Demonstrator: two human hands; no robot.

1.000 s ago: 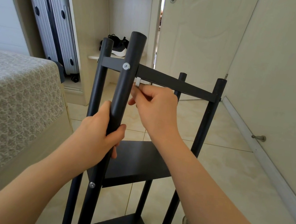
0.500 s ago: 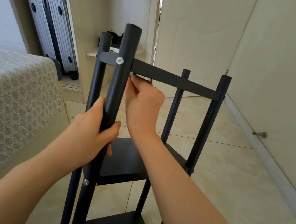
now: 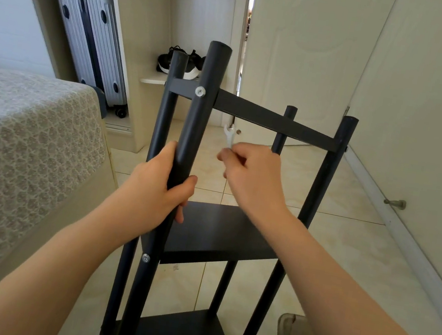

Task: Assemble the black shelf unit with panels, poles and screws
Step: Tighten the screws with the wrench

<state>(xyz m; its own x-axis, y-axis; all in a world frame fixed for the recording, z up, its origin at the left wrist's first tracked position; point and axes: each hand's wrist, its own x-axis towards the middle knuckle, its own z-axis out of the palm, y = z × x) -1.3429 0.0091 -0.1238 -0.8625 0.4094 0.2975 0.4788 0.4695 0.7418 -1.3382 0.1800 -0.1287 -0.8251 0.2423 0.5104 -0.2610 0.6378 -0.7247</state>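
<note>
two grips: left hand [image 3: 153,185] clasps front pole [image 3: 208,78], right hand [image 3: 253,178] pinches spanner [image 3: 229,136]; likely tightening top panel [image 3: 273,120]; next, seat spanner.

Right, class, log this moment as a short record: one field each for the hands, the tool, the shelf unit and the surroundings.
left hand: grips the near pole
right hand: pinches the wrench below the top panel
wrench: small, silver, open end up, apart from the panel
shelf unit: upright on the floor, three panels fitted
surroundings: bed left, suitcase and shoes behind
</note>
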